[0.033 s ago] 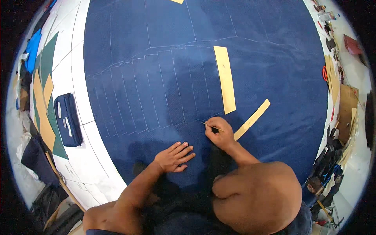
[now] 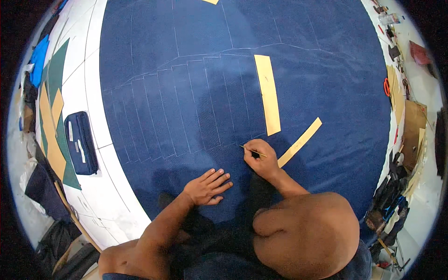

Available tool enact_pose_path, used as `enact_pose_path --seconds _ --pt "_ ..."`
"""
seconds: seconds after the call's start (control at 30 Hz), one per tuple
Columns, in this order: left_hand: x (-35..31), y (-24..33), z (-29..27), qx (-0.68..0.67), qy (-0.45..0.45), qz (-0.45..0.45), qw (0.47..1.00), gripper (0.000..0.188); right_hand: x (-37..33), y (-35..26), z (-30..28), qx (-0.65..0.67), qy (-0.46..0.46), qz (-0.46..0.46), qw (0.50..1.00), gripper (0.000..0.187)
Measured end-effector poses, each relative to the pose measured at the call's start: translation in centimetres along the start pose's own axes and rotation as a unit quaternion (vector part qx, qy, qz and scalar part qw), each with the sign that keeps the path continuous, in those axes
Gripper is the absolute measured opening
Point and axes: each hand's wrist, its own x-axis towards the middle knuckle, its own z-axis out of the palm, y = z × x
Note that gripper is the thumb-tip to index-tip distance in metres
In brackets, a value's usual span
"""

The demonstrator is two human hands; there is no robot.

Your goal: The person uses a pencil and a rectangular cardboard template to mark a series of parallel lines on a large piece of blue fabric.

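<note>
Covering white surface (image 2: 116, 200) amid clutter (image 2: 396, 186): navy cloth (image 2: 336, 93); right grip (image 2: 263, 160) pinching stick (image 2: 259, 153), left (image 2: 205, 190) splayed.

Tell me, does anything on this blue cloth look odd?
Nothing spilled or torn shows. The narrow yellow strip near the right hand looks askew, slanting across the cloth while the wider strip roughly follows the drawn lines.

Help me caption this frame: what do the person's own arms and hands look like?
The bare left hand and bare right hand show no gloves or rings. The bare forearms show no sleeves or watch. Dark navy cloth, apparently clothing, shows below.
</note>
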Motion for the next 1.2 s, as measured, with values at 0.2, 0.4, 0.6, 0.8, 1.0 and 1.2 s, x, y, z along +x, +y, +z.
enact_pose_path --seconds 0.2,0.4,0.6,0.8,1.0,1.2 --pt "-0.2 0.0 -0.1 0.007 0.005 -0.001 1.000 0.060 -0.4 0.6 0.9 0.010 0.016 -0.008 1.000 0.013" --pt "0.1 -0.1 -0.2 -0.003 0.004 0.003 1.000 0.060 -0.2 0.5 0.6 -0.007 0.004 -0.007 1.000 0.015" --pt "0.0 0.1 -0.1 0.002 0.004 0.000 1.000 0.060 -0.3 0.8 0.8 -0.029 0.004 -0.036 0.999 0.018" --pt "0.0 -0.1 0.2 0.001 0.008 0.003 1.000 0.060 -0.4 0.8 1.0 -0.019 0.001 -0.029 0.999 0.017" --pt "0.0 0.0 -0.1 -0.002 0.008 0.000 1.000 0.060 0.0 0.7 0.9 -0.032 -0.011 -0.044 0.998 0.017" --pt "0.2 0.0 -0.6 0.005 -0.001 0.002 1.000 0.061 -0.1 0.9 0.8 -0.028 -0.018 -0.037 0.999 0.018"
